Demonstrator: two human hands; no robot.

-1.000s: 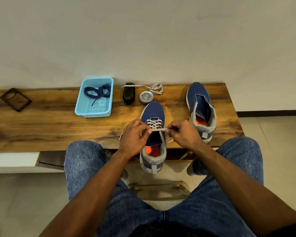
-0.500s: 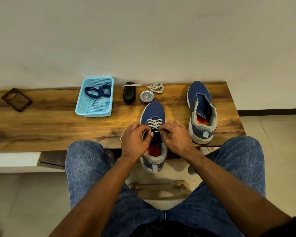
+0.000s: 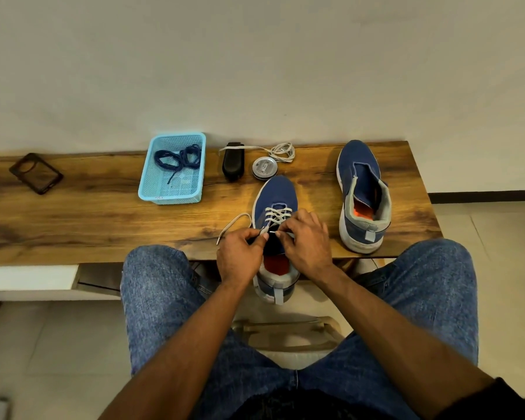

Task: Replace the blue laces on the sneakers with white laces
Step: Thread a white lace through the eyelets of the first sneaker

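A blue sneaker (image 3: 275,195) lies at the table's front edge, its heel hanging over, with a white lace (image 3: 278,214) crossed through its front eyelets. My left hand (image 3: 240,259) pinches the lace at the shoe's left eyelet side. My right hand (image 3: 308,244) pinches the lace's white tip just beside it, over the tongue. A loose end of the lace (image 3: 234,224) loops out to the left on the wood. The second blue sneaker (image 3: 362,195) stands unlaced to the right. Blue laces (image 3: 178,157) lie in a light blue basket (image 3: 152,189). Another white lace (image 3: 281,151) is coiled at the back.
The wooden table (image 3: 88,213) runs along a white wall. A black brush (image 3: 233,161) and a round tin (image 3: 265,168) sit behind the near sneaker. A dark phone case (image 3: 36,173) lies far left. My jeans-clad knees are under the front edge, a stool between them.
My hands have drawn together over the near sneaker's tongue. The stretch of lace pulled taut between them a second ago is now slack, and its loose end curls out on the left.
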